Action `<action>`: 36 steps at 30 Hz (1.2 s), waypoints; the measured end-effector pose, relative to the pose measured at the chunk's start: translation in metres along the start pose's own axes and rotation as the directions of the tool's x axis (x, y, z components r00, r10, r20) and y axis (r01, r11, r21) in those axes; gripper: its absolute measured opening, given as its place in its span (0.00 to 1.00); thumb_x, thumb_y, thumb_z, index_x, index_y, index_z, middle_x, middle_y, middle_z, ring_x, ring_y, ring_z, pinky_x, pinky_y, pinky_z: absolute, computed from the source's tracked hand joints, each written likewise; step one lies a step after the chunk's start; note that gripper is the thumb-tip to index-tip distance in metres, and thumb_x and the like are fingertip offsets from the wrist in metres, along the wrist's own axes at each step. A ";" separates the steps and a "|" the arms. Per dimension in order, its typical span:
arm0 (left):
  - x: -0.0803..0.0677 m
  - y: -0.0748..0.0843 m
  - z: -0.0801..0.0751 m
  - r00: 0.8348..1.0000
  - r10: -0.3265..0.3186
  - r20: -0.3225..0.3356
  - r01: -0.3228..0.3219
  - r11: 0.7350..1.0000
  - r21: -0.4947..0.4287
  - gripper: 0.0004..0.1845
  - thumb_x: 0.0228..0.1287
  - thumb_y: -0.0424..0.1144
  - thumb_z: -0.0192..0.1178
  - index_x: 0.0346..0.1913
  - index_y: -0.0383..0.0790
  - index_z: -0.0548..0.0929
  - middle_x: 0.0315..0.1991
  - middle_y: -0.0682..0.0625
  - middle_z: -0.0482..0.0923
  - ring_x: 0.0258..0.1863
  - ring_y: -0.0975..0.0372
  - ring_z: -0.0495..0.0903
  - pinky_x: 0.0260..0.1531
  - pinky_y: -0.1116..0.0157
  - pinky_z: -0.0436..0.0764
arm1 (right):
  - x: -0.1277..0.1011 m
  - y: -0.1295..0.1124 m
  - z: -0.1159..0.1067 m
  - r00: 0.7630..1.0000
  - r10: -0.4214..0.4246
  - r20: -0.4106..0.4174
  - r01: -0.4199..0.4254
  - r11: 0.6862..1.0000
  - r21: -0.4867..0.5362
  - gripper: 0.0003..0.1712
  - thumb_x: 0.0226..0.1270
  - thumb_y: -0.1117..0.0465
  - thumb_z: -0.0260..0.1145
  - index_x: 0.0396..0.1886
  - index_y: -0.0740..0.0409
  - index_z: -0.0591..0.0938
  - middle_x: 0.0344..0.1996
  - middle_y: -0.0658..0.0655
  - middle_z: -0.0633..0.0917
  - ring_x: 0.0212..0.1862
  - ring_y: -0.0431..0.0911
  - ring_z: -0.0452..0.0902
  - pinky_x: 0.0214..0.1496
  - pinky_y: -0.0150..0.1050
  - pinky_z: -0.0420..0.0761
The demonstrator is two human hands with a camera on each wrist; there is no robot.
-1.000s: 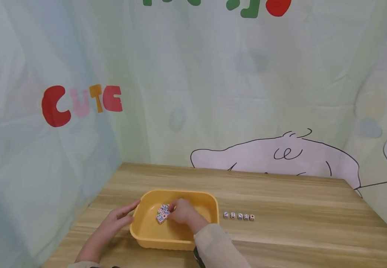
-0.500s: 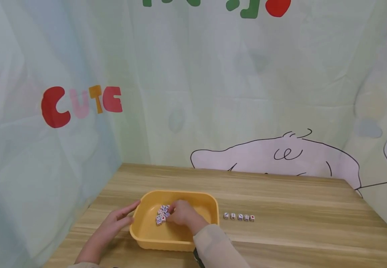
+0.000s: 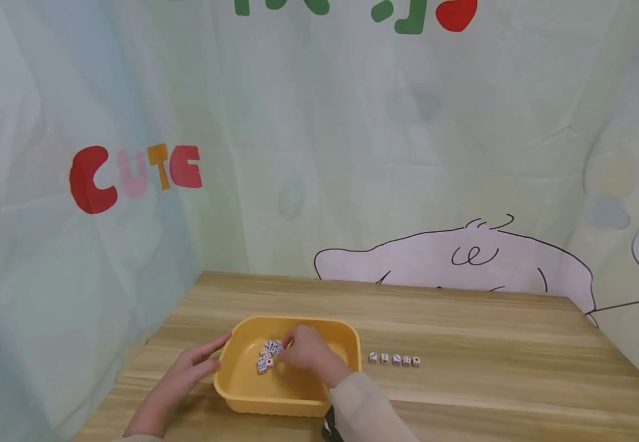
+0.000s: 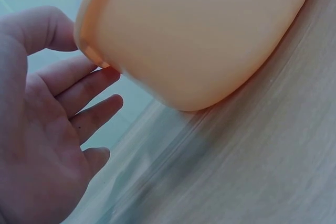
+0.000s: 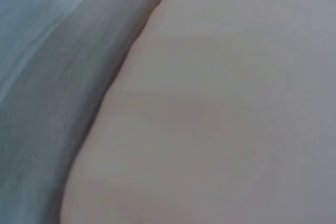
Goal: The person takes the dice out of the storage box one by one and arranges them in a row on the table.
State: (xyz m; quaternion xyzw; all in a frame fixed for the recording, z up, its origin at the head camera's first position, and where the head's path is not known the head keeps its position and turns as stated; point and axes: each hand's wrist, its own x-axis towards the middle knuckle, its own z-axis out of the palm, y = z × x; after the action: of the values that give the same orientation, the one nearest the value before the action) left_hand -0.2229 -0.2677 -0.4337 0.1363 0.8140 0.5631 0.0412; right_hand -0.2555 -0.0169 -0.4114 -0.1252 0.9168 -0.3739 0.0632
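Note:
A yellow plastic tub (image 3: 275, 400) stands on the wooden table near its front left. Inside lies a small pile of white dice (image 3: 267, 356). My right hand (image 3: 291, 348) reaches down into the tub with its fingers curled, tips at the right edge of the pile. Whether they pinch a die is hidden. My left hand (image 3: 209, 357) lies with straight fingers against the tub's left wall. In the left wrist view the open palm of my left hand (image 4: 79, 93) faces the tub (image 4: 199, 40), fingertips at its rim. The right wrist view is only a blur.
Several dice stand in a short row (image 3: 395, 359) on the table (image 3: 490, 368) just right of the tub. Printed cloth walls (image 3: 352, 153) close the table in at the back and on both sides.
The right hand has shifted slightly to the right and up inside the tub, beside the pile. The left hand and the tub have stayed where they were.

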 end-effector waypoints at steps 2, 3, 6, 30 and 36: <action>0.000 -0.001 0.000 1.000 0.008 0.004 -0.008 1.000 0.004 0.29 0.65 0.35 0.55 0.69 0.31 0.66 0.69 0.40 0.62 0.68 0.47 0.59 0.65 0.41 0.58 | -0.002 0.000 -0.003 1.000 -0.024 -0.007 0.024 1.000 0.013 0.09 0.52 0.61 0.72 0.30 0.61 0.83 0.25 0.50 0.78 0.28 0.41 0.70 0.29 0.33 0.71; 0.001 -0.002 -0.001 1.000 0.008 0.005 -0.008 1.000 0.007 0.29 0.65 0.35 0.55 0.69 0.32 0.66 0.69 0.40 0.62 0.68 0.49 0.60 0.65 0.42 0.58 | -0.003 0.001 -0.005 0.999 -0.039 -0.012 0.039 0.999 0.013 0.09 0.51 0.61 0.72 0.30 0.61 0.83 0.25 0.50 0.78 0.28 0.41 0.69 0.29 0.33 0.71; 0.000 -0.003 -0.001 1.000 0.011 -0.004 -0.011 1.000 0.018 0.29 0.65 0.35 0.55 0.69 0.32 0.66 0.69 0.40 0.63 0.67 0.51 0.61 0.65 0.42 0.59 | -0.006 0.000 -0.012 0.996 -0.083 -0.025 0.084 0.996 0.028 0.09 0.51 0.62 0.71 0.30 0.63 0.83 0.25 0.51 0.78 0.28 0.41 0.69 0.28 0.33 0.71; 0.002 -0.002 0.002 0.999 -0.033 -0.004 0.033 0.999 -0.012 0.31 0.64 0.35 0.56 0.69 0.33 0.65 0.70 0.39 0.61 0.70 0.39 0.56 0.63 0.35 0.55 | -0.048 0.057 -0.112 0.984 -0.005 -0.176 0.007 1.000 0.013 0.10 0.58 0.58 0.70 0.35 0.59 0.83 0.26 0.51 0.79 0.30 0.44 0.72 0.29 0.35 0.74; 0.000 0.000 0.002 0.998 -0.056 0.000 0.056 0.998 -0.022 0.31 0.63 0.34 0.55 0.70 0.32 0.64 0.71 0.38 0.59 0.70 0.38 0.54 0.63 0.35 0.55 | -0.062 0.082 -0.128 0.975 0.032 -0.219 -0.035 0.999 -0.007 0.08 0.57 0.59 0.70 0.32 0.58 0.83 0.25 0.51 0.78 0.30 0.44 0.71 0.29 0.36 0.73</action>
State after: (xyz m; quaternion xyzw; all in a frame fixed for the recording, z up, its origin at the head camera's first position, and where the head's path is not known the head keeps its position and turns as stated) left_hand -0.2224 -0.2657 -0.4350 0.1130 0.8114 0.5705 0.0580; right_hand -0.2373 0.1428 -0.3759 -0.0681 0.9222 -0.3794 -0.0324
